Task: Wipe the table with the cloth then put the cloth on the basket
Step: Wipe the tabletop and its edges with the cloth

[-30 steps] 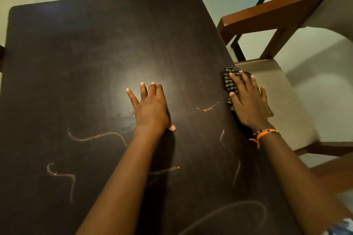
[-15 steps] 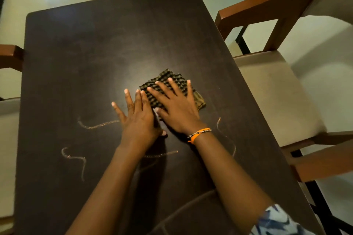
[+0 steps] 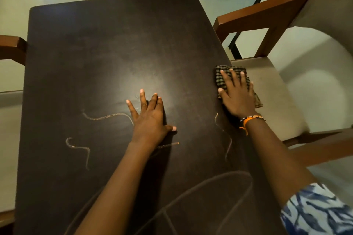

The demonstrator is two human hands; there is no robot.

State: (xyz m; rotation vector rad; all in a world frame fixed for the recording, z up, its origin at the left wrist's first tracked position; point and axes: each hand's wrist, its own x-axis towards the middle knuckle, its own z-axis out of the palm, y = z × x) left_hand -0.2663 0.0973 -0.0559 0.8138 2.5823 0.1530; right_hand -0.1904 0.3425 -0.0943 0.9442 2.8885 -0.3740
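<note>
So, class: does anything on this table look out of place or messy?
Yes. Pale squiggly marks streak the near half of the table, unwiped. The cloth, under the right hand, overhangs the table's right edge.

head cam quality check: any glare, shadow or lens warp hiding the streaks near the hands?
Head view: soft ceiling-light glare sheens the table just beyond the left hand, washing out the surface there. Both forearms cast dark shadows that swallow parts of the streaks. Wide-angle warp bows the table edges and the chair. The cloth under the right hand stays fairly sharp.
</note>
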